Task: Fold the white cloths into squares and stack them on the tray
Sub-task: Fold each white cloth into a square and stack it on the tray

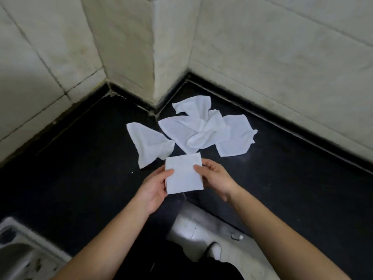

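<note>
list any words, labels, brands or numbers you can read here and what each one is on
None: no text can be read. The folded cloth in the left hand and right hand, the loose cloths, the black counter and the wall tiles are all plain.

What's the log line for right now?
left hand: holds folded cloth | right hand: holds folded cloth | loose cloths: heaped on dark counter behind

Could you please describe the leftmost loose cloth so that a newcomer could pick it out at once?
Find the tiled wall corner jutting onto the black counter. Before it lies an overlapping heap of white cloths; the leftmost cloth sits just left of it. It is a lone rumpled triangle, unlike the heap or the neat folded square.
</note>
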{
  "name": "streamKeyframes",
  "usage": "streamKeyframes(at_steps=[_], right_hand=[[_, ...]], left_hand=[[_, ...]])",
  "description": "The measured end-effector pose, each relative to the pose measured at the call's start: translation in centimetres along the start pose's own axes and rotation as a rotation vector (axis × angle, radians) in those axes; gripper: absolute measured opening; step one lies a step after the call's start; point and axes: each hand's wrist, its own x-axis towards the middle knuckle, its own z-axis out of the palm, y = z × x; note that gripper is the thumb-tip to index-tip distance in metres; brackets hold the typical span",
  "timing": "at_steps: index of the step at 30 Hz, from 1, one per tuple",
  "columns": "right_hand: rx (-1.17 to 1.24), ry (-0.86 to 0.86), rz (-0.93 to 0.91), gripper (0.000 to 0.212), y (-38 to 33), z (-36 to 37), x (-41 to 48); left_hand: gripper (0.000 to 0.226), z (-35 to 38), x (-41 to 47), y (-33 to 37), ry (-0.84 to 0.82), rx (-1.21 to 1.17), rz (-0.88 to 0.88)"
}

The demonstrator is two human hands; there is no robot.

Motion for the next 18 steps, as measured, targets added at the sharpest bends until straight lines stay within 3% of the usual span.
streamKeyframes(at_steps=[8, 14, 18], right_hand=[[0.215, 0.305, -0.094, 0.022, 4.4, -9.1, -9.5], [0.352, 0.440, -0.254, 0.023, 7.6, -14.6, -19.7], [0.435, 0.556, -0.326, 0.024, 12.8, -18.8, -28.9]], left_hand=[[0.042, 11.1, -0.7, -4.9, -0.283, 0.178, -0.125], [0.034, 20.0, -7.1, -10.2, -0.368, 0.317, -0.086], [0.033, 26.0, -12.9, -17.3, -0.403, 0.406, -0.117]])
